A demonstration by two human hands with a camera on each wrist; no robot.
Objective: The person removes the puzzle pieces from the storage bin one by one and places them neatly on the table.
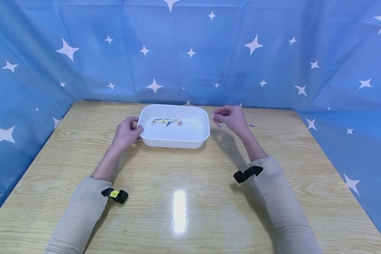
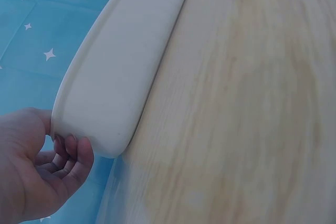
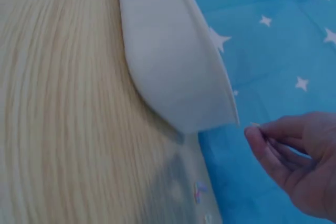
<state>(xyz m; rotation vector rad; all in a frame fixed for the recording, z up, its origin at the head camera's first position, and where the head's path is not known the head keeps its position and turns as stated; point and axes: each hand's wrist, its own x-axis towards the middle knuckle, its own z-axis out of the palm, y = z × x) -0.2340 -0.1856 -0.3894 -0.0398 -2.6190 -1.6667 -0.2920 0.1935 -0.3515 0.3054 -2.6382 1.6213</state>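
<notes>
Blue star-patterned curtain point(image 1: 190, 33) above a wood-grain tabletop point(image 1: 146, 190), with a white tray point(image 1: 174, 144) near upper centre, its long axis running left to right.
The left hand point(image 1: 126, 133) grips the tray's left end at the rim; the right hand point(image 1: 233, 118) is raised just beyond the right end, pinching a tiny pale piece point(image 1: 212, 115). From that piece the tray lies leftward across a narrow gap. Small coloured bits point(image 1: 251, 125) lie near the right hand; an animal-like figure point(image 1: 167, 122) shows inside the tray.
</notes>
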